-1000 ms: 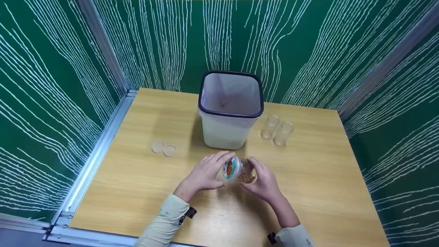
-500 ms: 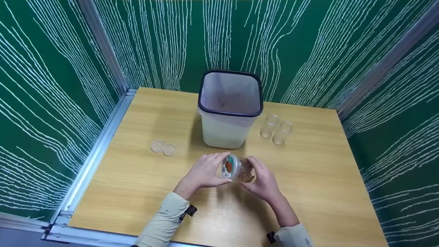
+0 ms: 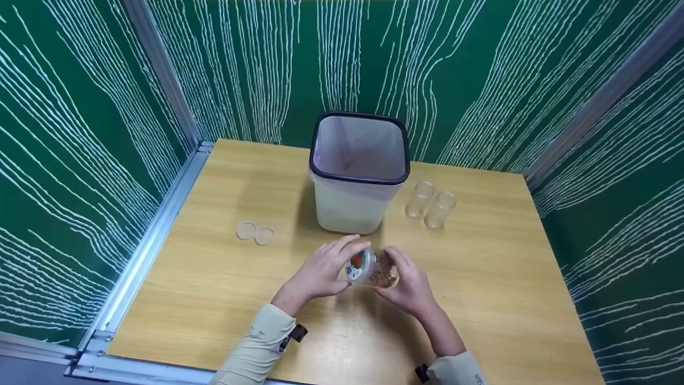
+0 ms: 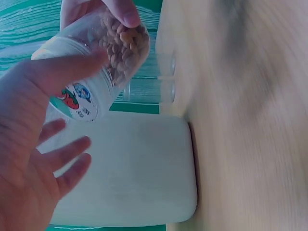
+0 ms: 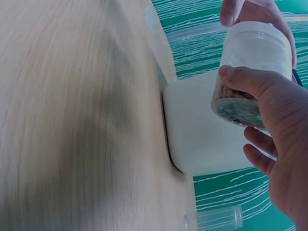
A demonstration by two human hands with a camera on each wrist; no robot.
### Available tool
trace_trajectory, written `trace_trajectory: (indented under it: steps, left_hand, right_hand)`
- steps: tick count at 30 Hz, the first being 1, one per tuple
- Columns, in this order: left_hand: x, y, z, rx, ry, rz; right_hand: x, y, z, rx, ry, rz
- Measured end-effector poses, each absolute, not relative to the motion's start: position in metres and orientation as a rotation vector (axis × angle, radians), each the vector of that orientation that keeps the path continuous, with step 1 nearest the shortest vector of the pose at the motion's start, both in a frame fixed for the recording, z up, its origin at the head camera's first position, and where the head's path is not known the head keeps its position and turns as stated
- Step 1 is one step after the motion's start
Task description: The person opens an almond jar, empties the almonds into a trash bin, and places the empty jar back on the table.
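Between both hands a clear screw-top jar (image 3: 382, 270) of brown nut-like pieces is held tilted above the table, in front of the bin. My right hand (image 3: 412, 283) grips the jar's body near its base; in the right wrist view its thumb (image 5: 240, 79) crosses the wall. My left hand (image 3: 315, 271) is around the lid (image 3: 354, 267), which carries a colourful printed label. In the left wrist view its thumb lies across the lid and neck, while several fingers (image 4: 67, 154) are spread clear of the jar. The index finger is partly hidden there.
A whitish square bin (image 3: 352, 208) with a dark rim stands behind the hands. Two clear cylinders (image 3: 420, 199) stand right of it, and two clear discs (image 3: 255, 233) lie to the left. Green walls enclose the wooden table (image 3: 491, 278).
The left fingers and thumb have shifted around the lid, with the fingertips now further over its top and the printed label partly covered. The right hand keeps its hold on the jar.
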State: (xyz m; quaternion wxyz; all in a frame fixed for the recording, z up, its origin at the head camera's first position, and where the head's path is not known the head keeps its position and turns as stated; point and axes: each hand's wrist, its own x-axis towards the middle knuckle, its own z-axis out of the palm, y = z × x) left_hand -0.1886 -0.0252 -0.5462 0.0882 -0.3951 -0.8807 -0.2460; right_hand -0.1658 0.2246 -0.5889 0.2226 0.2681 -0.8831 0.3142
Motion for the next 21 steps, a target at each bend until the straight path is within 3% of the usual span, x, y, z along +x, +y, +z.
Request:
trace_trajectory:
  steps: [10, 21]
  left_hand:
    - [-0.1894, -0.0247, -0.5471, -1.163, -2.627, -0.728]
    - [-0.188, -0.0252, -0.5467, -0.898, -2.861, -0.717]
  right_hand:
    - [-0.1643, 0.2235, -0.5886, 0.73, -2.456, 0.883]
    - [-0.16, 0.2185, -0.5834, 0.732, -2.492, 0.811]
